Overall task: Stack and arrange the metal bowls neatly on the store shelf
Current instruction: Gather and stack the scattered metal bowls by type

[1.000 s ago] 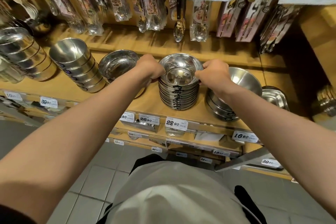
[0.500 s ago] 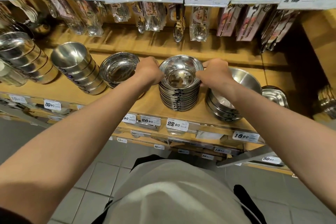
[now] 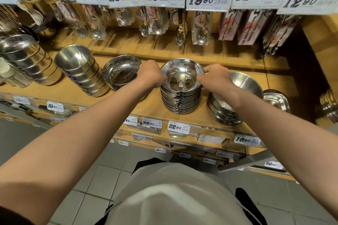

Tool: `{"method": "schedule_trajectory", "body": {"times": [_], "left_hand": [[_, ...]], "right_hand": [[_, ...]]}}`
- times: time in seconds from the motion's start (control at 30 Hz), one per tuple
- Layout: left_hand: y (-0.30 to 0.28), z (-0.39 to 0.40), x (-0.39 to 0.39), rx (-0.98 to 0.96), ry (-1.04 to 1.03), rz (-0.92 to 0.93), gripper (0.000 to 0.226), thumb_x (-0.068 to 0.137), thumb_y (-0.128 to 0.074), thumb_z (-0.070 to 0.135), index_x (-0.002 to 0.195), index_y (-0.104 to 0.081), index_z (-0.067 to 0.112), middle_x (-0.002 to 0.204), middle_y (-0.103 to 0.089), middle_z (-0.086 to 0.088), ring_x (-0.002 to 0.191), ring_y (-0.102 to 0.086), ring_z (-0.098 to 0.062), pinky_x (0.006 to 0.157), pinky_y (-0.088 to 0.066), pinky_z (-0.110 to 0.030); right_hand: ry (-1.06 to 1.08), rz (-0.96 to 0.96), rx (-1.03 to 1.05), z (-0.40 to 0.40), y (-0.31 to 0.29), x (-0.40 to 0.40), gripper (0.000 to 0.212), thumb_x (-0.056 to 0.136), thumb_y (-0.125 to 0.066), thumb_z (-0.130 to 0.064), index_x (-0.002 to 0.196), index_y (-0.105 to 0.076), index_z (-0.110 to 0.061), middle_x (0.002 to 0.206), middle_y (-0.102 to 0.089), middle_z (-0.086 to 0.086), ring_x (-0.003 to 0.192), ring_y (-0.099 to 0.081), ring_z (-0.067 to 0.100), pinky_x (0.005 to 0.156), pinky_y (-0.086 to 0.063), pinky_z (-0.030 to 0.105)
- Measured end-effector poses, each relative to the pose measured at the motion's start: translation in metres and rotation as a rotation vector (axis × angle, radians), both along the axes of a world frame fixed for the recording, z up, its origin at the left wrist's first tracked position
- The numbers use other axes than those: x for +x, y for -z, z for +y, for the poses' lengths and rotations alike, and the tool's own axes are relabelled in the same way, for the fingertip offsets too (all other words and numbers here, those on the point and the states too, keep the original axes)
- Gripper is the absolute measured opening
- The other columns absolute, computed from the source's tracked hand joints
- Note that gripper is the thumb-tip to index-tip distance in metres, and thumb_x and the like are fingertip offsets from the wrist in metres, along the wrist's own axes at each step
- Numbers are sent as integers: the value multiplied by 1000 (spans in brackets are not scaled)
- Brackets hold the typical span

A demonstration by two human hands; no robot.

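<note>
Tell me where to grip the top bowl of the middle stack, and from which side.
Grip the top bowl by its flared rim, at opposite left and right edges, from above, where the left hand and right hand sit. It nests in the stack, so only the rim is exposed.

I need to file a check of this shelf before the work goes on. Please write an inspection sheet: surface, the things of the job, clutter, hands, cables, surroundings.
Surface: wooden shelf, price tags along its front edge.
Job's things: centre stack of shallow bowls, upright; leaning stack of deep bowls to its left; single bowl between them; large bowl stack on the right.
Clutter: small metal tray at far right.
Hands: left hand and right hand grip opposite rims of the centre stack's top bowl.
Cables: nothing seen.
Surroundings: packaged spoons hang behind; tiled floor below.
</note>
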State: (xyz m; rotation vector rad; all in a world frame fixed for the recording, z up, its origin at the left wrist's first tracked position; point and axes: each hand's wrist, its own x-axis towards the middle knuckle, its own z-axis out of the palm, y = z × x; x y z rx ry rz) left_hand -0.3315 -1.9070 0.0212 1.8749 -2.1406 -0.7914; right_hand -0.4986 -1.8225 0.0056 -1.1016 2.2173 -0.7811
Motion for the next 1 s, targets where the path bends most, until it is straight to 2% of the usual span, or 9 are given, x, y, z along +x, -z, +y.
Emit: {"method": "schedule_trajectory", "body": {"times": [0.23,0.4,0.5,0.57,0.67,0.73,0.8,0.9,1.0], "left_hand": [[-11,-7,-2,13,19,-1,4,90,-63,6,86,-66,5,84,-61,-8,64,-50,-19,48,-38,-28],[-6,-8,0,20,55,-7,7,91,-63,9,88,-68,6,88,-64,-10,76,-55,-25,65,-46,-34],[-2,-8,0,4,63,-7,12,93,-62,14,98,-70,6,94,-64,-10,83,-57,-26,69,-46,-35],[-1,-8,0,-1,64,-4,5,93,-60,12,91,-64,11,94,-61,-9,85,-56,-27,71,-47,-35],[0,-8,-1,-3,48,-10,21,91,-61,9,73,-55,17,94,-62,-9,84,-58,-27,76,-54,-40],[0,-7,-1,-3,29,15,10,91,-61,7,82,-66,10,99,-68,-13,89,-65,-30,82,-58,-42],[0,-8,-1,-2,9,42,11,91,-62,6,94,-72,4,99,-70,-13,87,-66,-30,78,-58,-42],[1,-7,0,14,-15,82,9,89,-61,5,87,-68,8,89,-65,-11,76,-56,-27,65,-50,-38],[5,-6,2,40,-63,161,11,87,-64,6,91,-72,1,95,-71,-13,84,-66,-30,72,-57,-39]], "right_hand": [[42,-33,-30,6,4,6,23,89,-63,-16,98,-73,4,100,-74,17,94,-72,32,85,-60,50],[54,-33,-16,8,5,10,24,90,-61,-21,101,-73,-2,101,-74,14,96,-71,32,89,-59,46],[60,-62,-2,8,3,9,28,91,-62,-24,105,-71,-2,104,-74,15,97,-71,32,89,-59,49],[63,-79,5,7,2,9,29,90,-63,-24,105,-71,0,105,-73,16,98,-71,33,89,-59,50],[76,-88,-14,6,2,9,28,89,-64,-18,101,-69,7,104,-72,21,99,-70,35,89,-58,52],[80,-77,-14,5,3,9,25,88,-65,-16,99,-70,6,103,-72,21,98,-70,35,88,-58,52],[77,-66,-11,4,3,9,22,88,-64,-16,96,-71,3,100,-73,19,97,-70,35,88,-59,51],[90,-50,-21,2,0,8,17,86,-63,-14,91,-74,-2,95,-73,16,95,-69,34,85,-60,50],[97,-49,-36,0,-2,6,13,85,-63,-13,86,-74,-6,91,-73,13,92,-69,31,82,-61,50]]}}
